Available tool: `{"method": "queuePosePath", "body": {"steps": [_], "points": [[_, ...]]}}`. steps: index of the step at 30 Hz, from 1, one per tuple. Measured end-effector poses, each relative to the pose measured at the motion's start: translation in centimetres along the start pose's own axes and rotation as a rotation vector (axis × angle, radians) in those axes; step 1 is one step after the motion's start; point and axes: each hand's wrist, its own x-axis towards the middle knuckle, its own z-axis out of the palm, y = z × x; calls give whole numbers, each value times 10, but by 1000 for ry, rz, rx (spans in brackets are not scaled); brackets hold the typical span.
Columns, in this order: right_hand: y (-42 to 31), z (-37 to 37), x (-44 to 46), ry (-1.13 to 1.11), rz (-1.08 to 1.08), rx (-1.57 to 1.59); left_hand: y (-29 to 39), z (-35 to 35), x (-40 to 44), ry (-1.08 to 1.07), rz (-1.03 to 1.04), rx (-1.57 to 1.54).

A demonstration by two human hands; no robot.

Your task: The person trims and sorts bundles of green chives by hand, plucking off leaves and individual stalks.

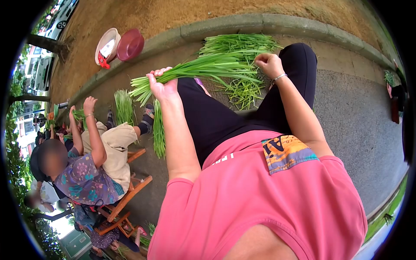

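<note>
A long bunch of green stalks (199, 67) lies across my left hand (162, 86), whose fingers wrap round it near the pale ends at the left. The leafy ends reach right, towards my right hand (269, 65). That hand is closed in a pinch beside the leaf tips; whether anything thin is between its fingers is too small to tell. Behind the bunch, a loose pile of green stalks (238, 43) lies on the ground, and shorter trimmings (243, 93) are scattered between my legs.
Two basins, one pale (104, 45) and one dark pink (130, 45), stand beyond the curb (190, 32). At the left a person (86, 177) sits on a wooden chair (130, 195), with stalk bundles (124, 106) nearby. More people are farther left.
</note>
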Motion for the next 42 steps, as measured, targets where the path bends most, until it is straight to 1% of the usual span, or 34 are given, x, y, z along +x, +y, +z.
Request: {"method": "queuePosePath", "body": {"steps": [1,3,4,7,8,9,11,17,20,22,27,29,34,36,37,39,40,41,42], "points": [[-1,-1,0,-85,21,29,0,2,0,-5,-2,2],[-4,-3,-4,-152,49,-3,1,5,-1,4,-41,-61],[-8,-5,-5,-172,-8,-139,4,7,1,38,-41,-77],[0,0,-5,-135,3,-126,7,9,-2,70,-76,-136],[3,2,-4,-109,10,-57,8,11,-3,60,-60,-115],[3,1,-3,-102,10,-54,9,11,-3,55,-64,-111],[4,-1,-2,-138,62,-9,9,10,-2,54,-38,-132],[11,0,-1,-79,31,22,14,5,-4,60,-83,-186],[10,-1,-1,-73,42,65,13,3,-6,87,-43,-157],[11,0,0,-66,56,81,16,0,-4,90,-82,-219],[28,10,7,-68,76,279,17,-2,-6,81,-109,-253],[29,9,7,-80,83,304,16,-2,-7,83,-106,-272],[19,3,3,-111,95,403,16,-4,-9,85,-102,-292],[14,-1,2,-126,118,521,17,-6,-7,76,-106,-298],[10,-2,1,-126,117,520,18,-7,-6,68,-110,-303],[3,-6,2,-128,153,716,19,-9,-5,68,-107,-301],[-1,-10,2,-166,148,807,20,-9,-5,70,-105,-298],[-4,-12,2,-167,148,806,20,-10,-5,71,-104,-299],[-10,-15,1,-177,114,879,20,-10,-5,66,-101,-291]]}}
